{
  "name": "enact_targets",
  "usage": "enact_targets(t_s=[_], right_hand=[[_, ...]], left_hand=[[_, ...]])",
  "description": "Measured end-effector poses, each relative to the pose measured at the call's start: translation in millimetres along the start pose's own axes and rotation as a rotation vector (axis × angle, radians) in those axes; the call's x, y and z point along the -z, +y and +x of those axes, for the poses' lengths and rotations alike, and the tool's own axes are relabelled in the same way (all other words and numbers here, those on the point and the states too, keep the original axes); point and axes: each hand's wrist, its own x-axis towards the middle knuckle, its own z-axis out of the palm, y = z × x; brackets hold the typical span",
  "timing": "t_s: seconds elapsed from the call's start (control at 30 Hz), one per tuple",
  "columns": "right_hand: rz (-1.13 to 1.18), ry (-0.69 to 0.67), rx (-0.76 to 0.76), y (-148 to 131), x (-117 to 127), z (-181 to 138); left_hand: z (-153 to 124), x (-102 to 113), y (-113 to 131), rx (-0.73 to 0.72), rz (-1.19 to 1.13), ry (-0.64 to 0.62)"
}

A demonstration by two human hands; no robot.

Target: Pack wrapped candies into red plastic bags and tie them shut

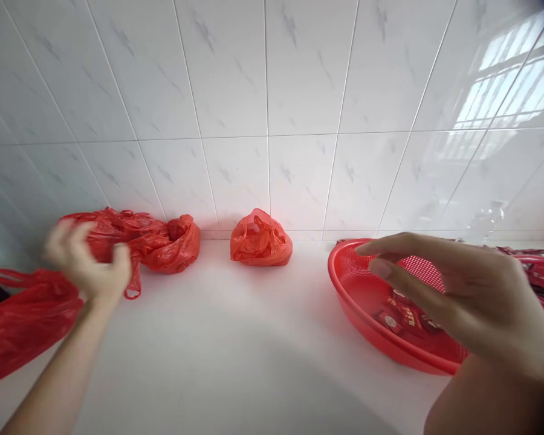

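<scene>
One hand (R) [476, 296] over bskt [358, 284] w/ pkts [404, 315].

Soft, bright daylight fills the scene, palest across the middle of the surface [217, 344]. At upper right, glossy wall tiles [303, 72] throw back strong glare, the reflection of a barred window [498, 84]. A broad, soft-edged shadow crosses the lower centre toward the right, and the left edge turns dimmer and greyer. A faint red glow tints the wall by the small bag [260, 248], which is fairly crisp. The left grip [93, 269] is smeared with blur. Tile lines splay outward toward the sides, and the upper right corner darkens to blue-black.
</scene>
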Motion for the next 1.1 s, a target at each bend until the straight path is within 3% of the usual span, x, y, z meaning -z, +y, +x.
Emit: enact_targets(t_s=[0.03,0.07,0.13,0.17,0.2,0.27,0.37,0.5,0.63,0.73,0.8,0.87,0.97,1.1], right_hand=[[-0.028,-0.075,0.022,0,0,-2],[-0.053,-0.145,0.046,1,-1,-4],[-0.109,-0.274,0.094,5,-3,-11],[-0.145,-0.338,0.117,7,-3,-15],[-0.183,-0.393,0.135,10,-3,-20],[-0.256,-0.475,0.154,16,-2,-30],[-0.291,-0.494,0.16,21,3,-42],[-0.243,-0.478,0.235,22,7,-47],[-0.232,-0.465,0.244,23,5,-47],[-0.281,-0.497,0.143,24,0,-43],[-0.285,-0.513,0.09,24,-4,-36],[-0.256,-0.502,0.075,23,-11,-24],[-0.218,-0.38,0.021,22,-24,-5],[-0.098,-0.258,-0.134,18,-49,13]], left_hand=[[-5,-25,12,-0.124,-0.029,-0.078],[-12,-52,26,-0.191,-0.075,-0.283],[-32,-106,55,-0.268,-0.108,-0.565],[-44,-130,67,-0.27,-0.072,-0.784],[-56,-151,77,-0.274,-0.054,-0.87],[-77,-184,90,-0.243,-0.01,-0.913],[-93,-211,93,-0.131,0.046,-0.89],[-83,-215,90,-0.001,-0.001,-0.75],[-52,-198,98,0.099,-0.156,-0.487],[-36,-180,112,0.179,-0.4,-0.303],[-34,-168,125,0.306,-0.671,-0.233],[-39,-155,140,0.469,-0.891,-0.263],[-53,-138,161,0.663,-1.033,-0.391],[-76,-124,181,0.766,-1.107,-0.489]])
